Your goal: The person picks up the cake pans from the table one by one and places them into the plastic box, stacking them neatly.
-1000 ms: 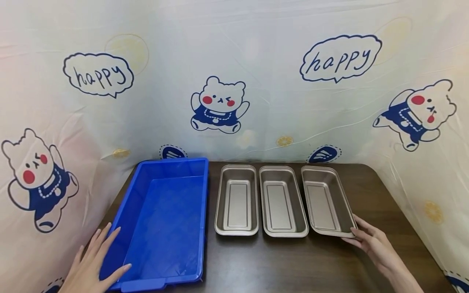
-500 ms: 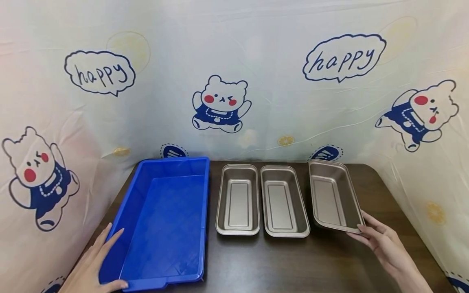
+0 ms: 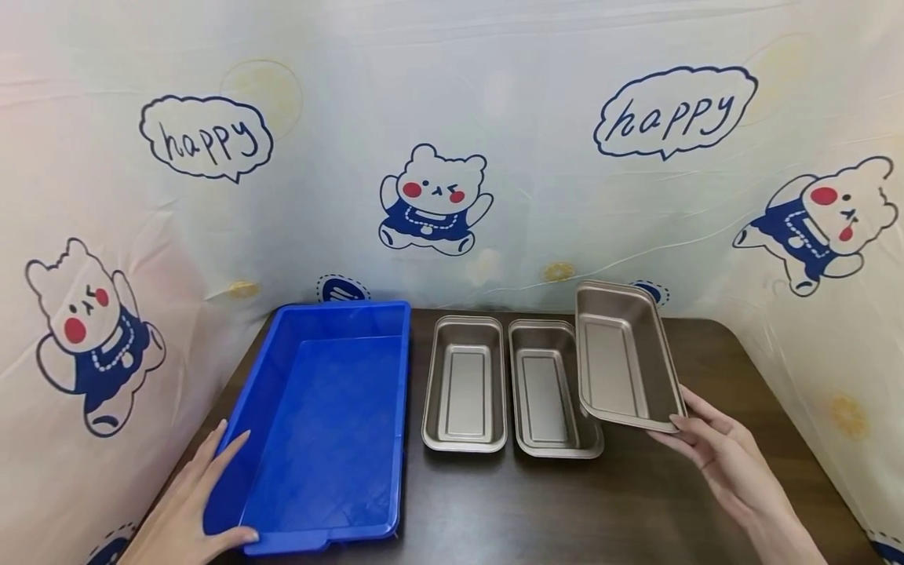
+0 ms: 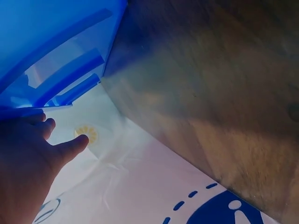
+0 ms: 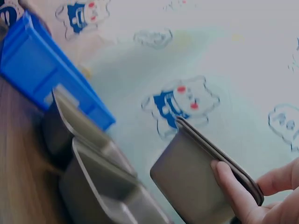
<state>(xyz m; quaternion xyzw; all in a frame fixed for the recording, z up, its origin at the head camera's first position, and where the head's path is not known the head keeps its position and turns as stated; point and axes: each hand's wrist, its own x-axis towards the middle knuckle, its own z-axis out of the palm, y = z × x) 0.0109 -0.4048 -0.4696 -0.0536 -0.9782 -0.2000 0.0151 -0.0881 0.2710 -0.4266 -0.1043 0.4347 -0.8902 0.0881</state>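
My right hand [image 3: 734,463] pinches the near right corner of a grey metal loaf pan [image 3: 621,353]. This pan hangs tilted above the table, its left side overlapping the middle loaf pan [image 3: 547,392] in the head view. In the right wrist view the held pan [image 5: 187,172] shows its outer wall, with the fingers at its rim. Another loaf pan [image 3: 466,392] sits left of the middle one. At the left side of a blue plastic tray [image 3: 332,431], my left hand [image 3: 191,502] rests with fingers spread, its thumb by the near left corner.
A dark wooden table [image 3: 523,510] carries the tray and two of the pans. Patterned cloth [image 3: 537,196] with printed bears hangs close behind the table and along both sides. The blue tray stands near the left pan with a narrow gap between them.
My right hand has lifted the right loaf pan off the table and brought it leftward, over the middle pan's edge. My left hand stays by the tray. The head view has shifted slightly.
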